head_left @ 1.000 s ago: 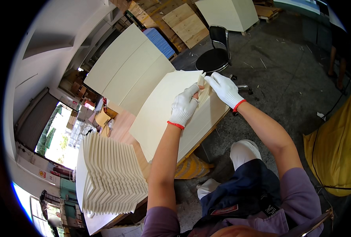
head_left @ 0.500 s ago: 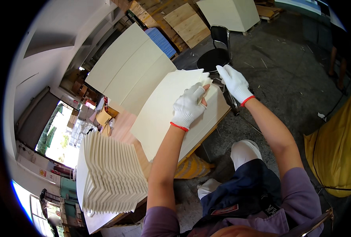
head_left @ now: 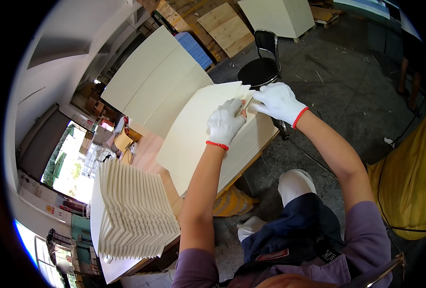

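A pile of cream-coloured board sheets [head_left: 193, 129] lies on the table, its far right corner fanned into several staggered edges. Across the top of it rests my left hand [head_left: 226, 122], in a white knit glove with red cuff; bare thumb and fingertip show. Its fingers are curled at the sheets' right edge. My right hand [head_left: 280, 103], gloved the same way, comes in from the right with bent fingers together at the fanned corner. The tips meet the sheet edges; how many sheets they pinch is hidden.
A tall stack of folded cream sheets [head_left: 136, 211] stands at the table's near left. Large cream boards [head_left: 157, 79] rise behind the pile. Beyond the far right corner stands a black chair [head_left: 258, 71]. A yellow cover [head_left: 407, 187] hangs at the right, and a person's legs [head_left: 407, 79] show farther back.
My right hand has moved left from beside the pile onto its fanned corner. My left hand has shifted slightly left, its thumb now closer to the sheet edges.
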`<state>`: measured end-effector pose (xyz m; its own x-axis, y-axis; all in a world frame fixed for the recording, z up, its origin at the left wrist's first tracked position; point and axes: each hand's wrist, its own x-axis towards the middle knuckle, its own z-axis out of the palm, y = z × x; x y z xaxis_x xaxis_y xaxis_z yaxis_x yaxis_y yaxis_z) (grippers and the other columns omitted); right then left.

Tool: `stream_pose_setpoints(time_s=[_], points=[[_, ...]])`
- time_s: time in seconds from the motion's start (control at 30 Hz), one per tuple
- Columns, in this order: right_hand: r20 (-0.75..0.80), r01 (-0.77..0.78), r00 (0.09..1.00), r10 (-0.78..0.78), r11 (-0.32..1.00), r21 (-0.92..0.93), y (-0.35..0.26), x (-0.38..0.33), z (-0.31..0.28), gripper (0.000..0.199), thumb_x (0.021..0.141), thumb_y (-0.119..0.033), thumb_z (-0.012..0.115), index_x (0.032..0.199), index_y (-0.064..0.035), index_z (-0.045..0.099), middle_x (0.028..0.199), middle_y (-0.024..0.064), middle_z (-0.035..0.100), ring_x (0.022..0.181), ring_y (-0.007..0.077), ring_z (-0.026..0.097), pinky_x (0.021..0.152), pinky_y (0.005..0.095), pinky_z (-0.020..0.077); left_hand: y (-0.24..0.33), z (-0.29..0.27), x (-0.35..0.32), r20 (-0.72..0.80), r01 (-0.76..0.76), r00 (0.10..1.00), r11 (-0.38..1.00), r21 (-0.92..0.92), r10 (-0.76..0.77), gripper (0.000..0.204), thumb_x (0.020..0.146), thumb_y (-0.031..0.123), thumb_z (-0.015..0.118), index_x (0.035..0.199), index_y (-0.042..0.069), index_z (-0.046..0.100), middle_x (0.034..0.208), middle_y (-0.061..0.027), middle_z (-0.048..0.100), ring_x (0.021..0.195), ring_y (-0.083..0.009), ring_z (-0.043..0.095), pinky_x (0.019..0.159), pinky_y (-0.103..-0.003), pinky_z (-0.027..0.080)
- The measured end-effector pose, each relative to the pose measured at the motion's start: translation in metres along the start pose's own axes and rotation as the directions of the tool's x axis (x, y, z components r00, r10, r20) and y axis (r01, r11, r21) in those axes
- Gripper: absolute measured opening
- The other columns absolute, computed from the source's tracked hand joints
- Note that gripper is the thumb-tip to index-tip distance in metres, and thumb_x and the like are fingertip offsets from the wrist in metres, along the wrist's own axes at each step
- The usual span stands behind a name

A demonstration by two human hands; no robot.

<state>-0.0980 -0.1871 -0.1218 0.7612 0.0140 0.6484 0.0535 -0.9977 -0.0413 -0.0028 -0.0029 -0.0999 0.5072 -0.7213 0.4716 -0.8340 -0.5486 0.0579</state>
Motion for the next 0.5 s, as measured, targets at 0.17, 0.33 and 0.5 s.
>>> stream_pose_setpoints(time_s=[0.17,0.33,0.5], points=[[-0.046,-0.196,0.969,0.242,0.869,0.454,-0.012,0.004,0.010,0.040,0.098,-0.045,0.051,0.093,-0.0078,0.065,0.077,0.0143,0.064,0.073,0.0306,0.064,0.067,0.0422,0.0485,0.005,-0.006,-0.002,0.064,0.056,0.997,0.995,-0.078,-0.051,0.028,0.088,0.027,0.066,0.114,0.020,0.070,0.105,-0.0107,0.071,0.093,-0.0305,0.068,0.081,-0.039,0.053],[0.331,-0.546,0.823,0.462,0.481,0.685,-0.024,0.000,0.003,0.050,0.098,-0.050,0.042,0.104,-0.0052,0.065,0.099,0.0229,0.067,0.097,0.0413,0.062,0.082,0.0467,0.0466,-0.002,-0.016,-0.010,0.179,0.164,0.979,0.899,-0.406,-0.097,0.034,0.089,0.031,0.068,0.119,0.015,0.068,0.110,-0.0145,0.069,0.101,-0.0342,0.066,0.088,-0.041,0.051],[0.198,-0.497,0.843,0.501,0.580,0.646,-0.023,-0.004,0.016,0.052,0.099,-0.051,0.041,0.104,-0.0041,0.064,0.098,0.0237,0.066,0.097,0.0419,0.062,0.082,0.0486,0.0458,0.003,-0.017,-0.009,0.175,0.118,0.983,0.928,-0.355,-0.058,0.037,0.086,0.034,0.072,0.117,0.015,0.069,0.115,-0.0153,0.069,0.106,-0.0339,0.066,0.091,-0.040,0.051]])
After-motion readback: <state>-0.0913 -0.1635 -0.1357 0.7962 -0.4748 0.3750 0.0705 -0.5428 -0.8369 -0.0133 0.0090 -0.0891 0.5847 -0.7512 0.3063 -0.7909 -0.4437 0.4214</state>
